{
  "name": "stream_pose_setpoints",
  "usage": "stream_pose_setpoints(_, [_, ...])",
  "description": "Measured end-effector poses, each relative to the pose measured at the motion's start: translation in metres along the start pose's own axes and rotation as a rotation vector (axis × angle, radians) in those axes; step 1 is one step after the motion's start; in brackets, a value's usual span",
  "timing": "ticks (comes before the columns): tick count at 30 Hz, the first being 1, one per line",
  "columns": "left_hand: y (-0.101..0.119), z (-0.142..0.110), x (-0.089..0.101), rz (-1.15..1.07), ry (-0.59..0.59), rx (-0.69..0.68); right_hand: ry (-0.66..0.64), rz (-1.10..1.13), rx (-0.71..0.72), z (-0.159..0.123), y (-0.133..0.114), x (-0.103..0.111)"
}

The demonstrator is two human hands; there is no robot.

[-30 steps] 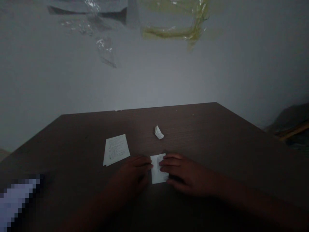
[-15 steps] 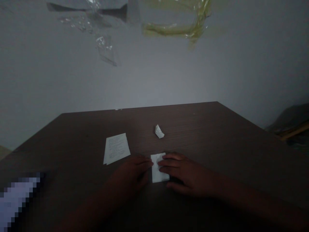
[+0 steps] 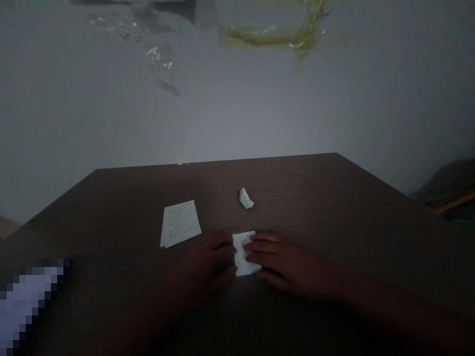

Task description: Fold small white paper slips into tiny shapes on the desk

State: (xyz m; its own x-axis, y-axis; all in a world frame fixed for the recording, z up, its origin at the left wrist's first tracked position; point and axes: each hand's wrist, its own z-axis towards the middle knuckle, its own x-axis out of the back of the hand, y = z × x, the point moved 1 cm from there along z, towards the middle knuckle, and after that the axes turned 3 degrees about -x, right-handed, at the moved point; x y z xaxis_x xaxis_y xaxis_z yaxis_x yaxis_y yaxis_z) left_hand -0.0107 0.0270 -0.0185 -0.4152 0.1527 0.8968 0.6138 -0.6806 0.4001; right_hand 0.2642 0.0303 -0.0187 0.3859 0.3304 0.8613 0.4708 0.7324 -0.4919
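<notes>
Small paper slip flat on worktop, long axis near-far, between my hands. My right hand overlaps it most, fingers spread, nothing pinched; left hand loosely open, fingertips at left edge. Crumpled paper farther off.

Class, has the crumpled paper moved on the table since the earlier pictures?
No; the crumpled paper sits in the same place against the table's far edge.
</notes>
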Motion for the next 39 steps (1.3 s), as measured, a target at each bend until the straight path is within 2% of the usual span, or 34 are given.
stream_pose_setpoints(8, [0.0017,0.0003,-0.0022,0.052,-0.031,-0.036,0.003,-0.007,0.074,0.0022,-0.0066,0.0016])
stream_pose_setpoints(20, [-0.0025,-0.0039,-0.0025,0.010,0.038,0.022,-0.033,-0.028,0.021,0.0012,-0.0073,0.0008])
stream_pose_setpoints(26, [0.0034,0.0008,0.0015,0.072,-0.030,-0.045,-0.059,-0.065,0.019,0.0014,-0.0081,0.0014])
stream_pose_setpoints(31, [0.0019,0.0021,0.0006,0.152,-0.138,-0.030,-0.059,-0.081,0.020,0.0000,-0.0059,-0.0012])
stream_pose_setpoints(39, [0.0006,0.0013,0.0022,0.146,-0.152,-0.025,-0.045,-0.082,0.023,-0.0011,-0.0045,-0.0023])
